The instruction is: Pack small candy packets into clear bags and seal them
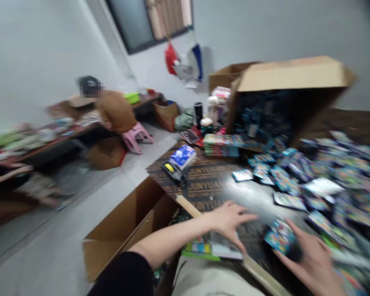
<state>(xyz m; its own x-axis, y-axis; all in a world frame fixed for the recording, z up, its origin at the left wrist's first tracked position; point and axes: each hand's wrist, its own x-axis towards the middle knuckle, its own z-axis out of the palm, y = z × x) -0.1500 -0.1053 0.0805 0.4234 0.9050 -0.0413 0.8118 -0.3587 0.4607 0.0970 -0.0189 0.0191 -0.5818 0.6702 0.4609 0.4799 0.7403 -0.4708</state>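
Note:
My right hand [316, 257] has its thumb and fingers around a small blue, colourfully printed packet [279, 236], held just over the dark table [209, 181]. Whether it is one packet or a small stack I cannot tell, as the picture is blurred. My left hand [231, 220] has its fingers spread and holds nothing. Below that hand, at the table's near edge, lies a flat printed box with a green edge [200, 250], partly hidden by my forearm. A loose heap of similar shiny packets [336, 176] covers the table's right side.
A large carton [292, 74] lies tipped with packets inside. Stacked packs [220, 144], a blue pack [183, 156] and a black-and-yellow tool [172, 170] sit farther back. An open carton [120, 234] stands at my left. Across the aisle, people work by a long table; one [115, 111] sits on a pink stool [137, 137].

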